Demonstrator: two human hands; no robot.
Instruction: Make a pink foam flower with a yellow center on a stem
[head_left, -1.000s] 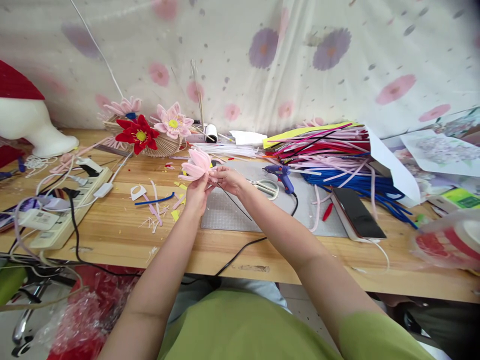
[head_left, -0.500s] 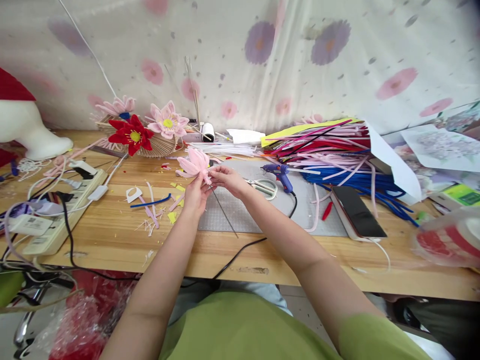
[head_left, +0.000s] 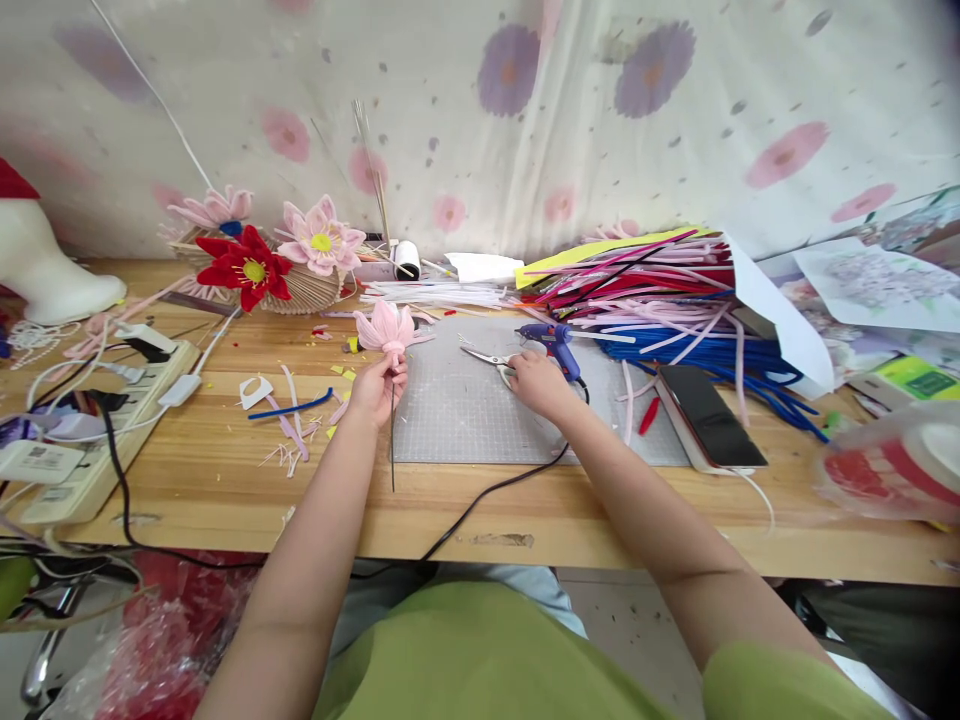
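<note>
Holding the pink flower (head_left: 385, 328) upright in the left hand (head_left: 377, 385), fingers clamped on its stem (head_left: 392, 440), bloom up, wire pointing down over the tabletop (head_left: 225, 470). Right hand (head_left: 534, 380) closing on the scissors (head_left: 491, 358), beside the glue gun (head_left: 555, 342).

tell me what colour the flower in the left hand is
Pale pink. The flower sits on a dark wire stem held in the left hand, shown clearly in the head view.

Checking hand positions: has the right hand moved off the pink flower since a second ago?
Yes. The right hand left the pink flower and moved rightward onto the scissors, beside the glue gun.
</note>
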